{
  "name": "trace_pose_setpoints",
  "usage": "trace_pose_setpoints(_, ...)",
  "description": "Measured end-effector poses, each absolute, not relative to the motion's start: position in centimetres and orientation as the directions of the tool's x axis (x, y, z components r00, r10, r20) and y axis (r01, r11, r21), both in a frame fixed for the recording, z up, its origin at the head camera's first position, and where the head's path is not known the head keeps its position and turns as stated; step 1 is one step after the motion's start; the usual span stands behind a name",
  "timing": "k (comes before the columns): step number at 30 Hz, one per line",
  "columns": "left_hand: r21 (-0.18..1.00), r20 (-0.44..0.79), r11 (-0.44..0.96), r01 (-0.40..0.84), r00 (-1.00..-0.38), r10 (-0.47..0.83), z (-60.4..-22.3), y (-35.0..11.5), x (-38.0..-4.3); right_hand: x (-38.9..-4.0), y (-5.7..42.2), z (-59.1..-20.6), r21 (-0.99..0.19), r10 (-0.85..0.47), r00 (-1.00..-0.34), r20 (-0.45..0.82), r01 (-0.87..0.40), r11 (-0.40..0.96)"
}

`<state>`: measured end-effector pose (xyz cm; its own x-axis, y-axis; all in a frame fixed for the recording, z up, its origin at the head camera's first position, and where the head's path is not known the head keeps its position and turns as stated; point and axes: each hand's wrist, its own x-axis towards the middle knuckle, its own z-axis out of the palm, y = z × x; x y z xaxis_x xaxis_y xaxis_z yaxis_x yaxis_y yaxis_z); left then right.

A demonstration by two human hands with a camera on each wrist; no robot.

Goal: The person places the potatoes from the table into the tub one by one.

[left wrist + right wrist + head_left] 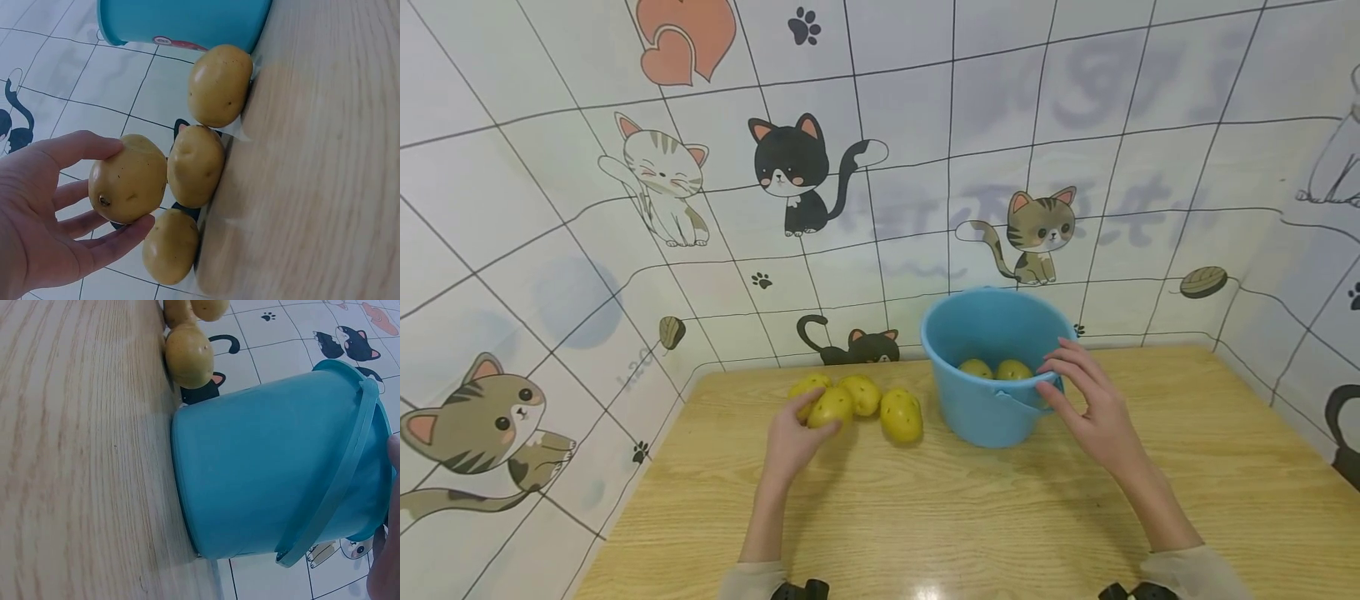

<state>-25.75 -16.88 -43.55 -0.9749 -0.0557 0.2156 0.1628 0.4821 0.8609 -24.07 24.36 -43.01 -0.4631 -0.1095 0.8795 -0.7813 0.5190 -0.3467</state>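
A yellow potato (832, 407) is pinched between the thumb and fingers of my left hand (792, 440). In the left wrist view this potato (128, 180) appears raised off the tabletop. Three more potatoes lie behind and beside it: one at the left (809, 384), one in the middle (862, 393) and one nearest the bucket (901, 415). The blue bucket (977, 421) stands upright at the right with two potatoes (1013, 369) visible inside. My right hand (1097, 412) holds its right rim, thumb outside. In the right wrist view the bucket handle (340, 478) hangs down along the side.
The wooden tabletop (925, 508) runs back to a wall (910, 225) covered with cat-print tile paper. Side walls with the same print rise at left and right. The bucket stands close to the back wall.
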Motion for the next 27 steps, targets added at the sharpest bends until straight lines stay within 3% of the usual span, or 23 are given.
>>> trace_pose_setpoints(17,0.887,0.318,0.379,0.264,-0.944,-0.084,-40.2,-13.8,-24.9,-24.0,24.6,-42.9,-0.373,-0.109,-0.492,0.864,-0.769,0.519)
trace_pose_setpoints(27,0.858,0.473,0.259,0.443,-0.878,-0.068,-38.7,-11.3,-24.2,-23.9,24.6,-42.9,-0.385,-0.113,-0.510,0.853,-0.760,0.524)
